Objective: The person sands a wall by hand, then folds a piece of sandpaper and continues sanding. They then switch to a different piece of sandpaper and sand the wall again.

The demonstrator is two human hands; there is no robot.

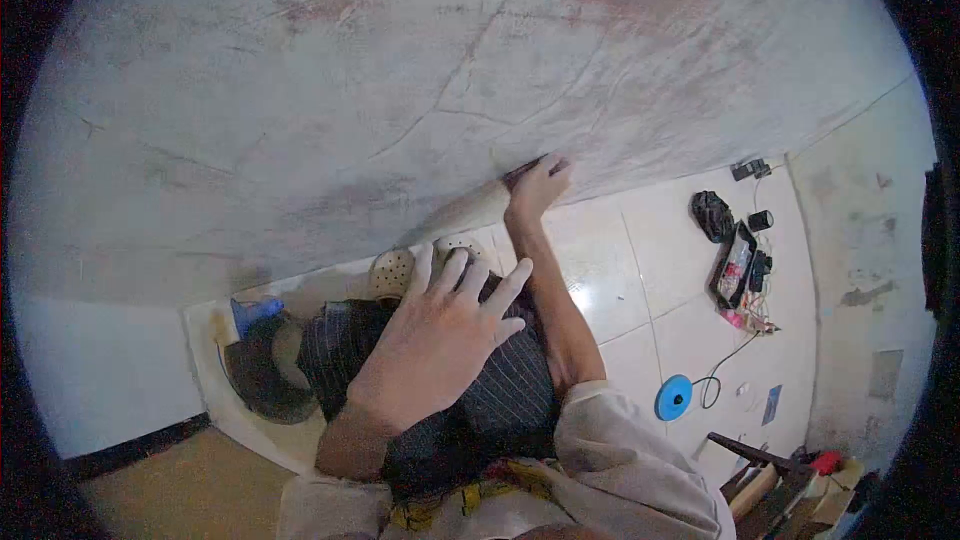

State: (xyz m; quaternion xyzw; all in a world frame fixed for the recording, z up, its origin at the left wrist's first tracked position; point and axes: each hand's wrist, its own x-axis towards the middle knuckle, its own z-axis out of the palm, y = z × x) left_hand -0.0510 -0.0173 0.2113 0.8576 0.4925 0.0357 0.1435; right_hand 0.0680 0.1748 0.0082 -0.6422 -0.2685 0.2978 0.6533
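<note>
My right hand (541, 190) is closed on a dark brown flat piece that looks like sandpaper (520, 174), pressed against the lower part of the wall (400, 70). The wall is grey-white, with cracks and reddish patches. Fingers spread, my left hand (432, 345) holds nothing and hovers over my striped dark trousers (510, 370). Pale dust coats its fingers. Just beyond its fingertips, light perforated shoes (392, 271) show at the foot of the wall.
A black bucket-like container (262, 370) with a blue cloth or bag (258, 314) stands at left. On the tiled floor (590, 250) at right lie a black bag (712, 216), a bottle (735, 265), cables and a blue disc (674, 398). Tools and wood (765, 490) fill the lower right corner.
</note>
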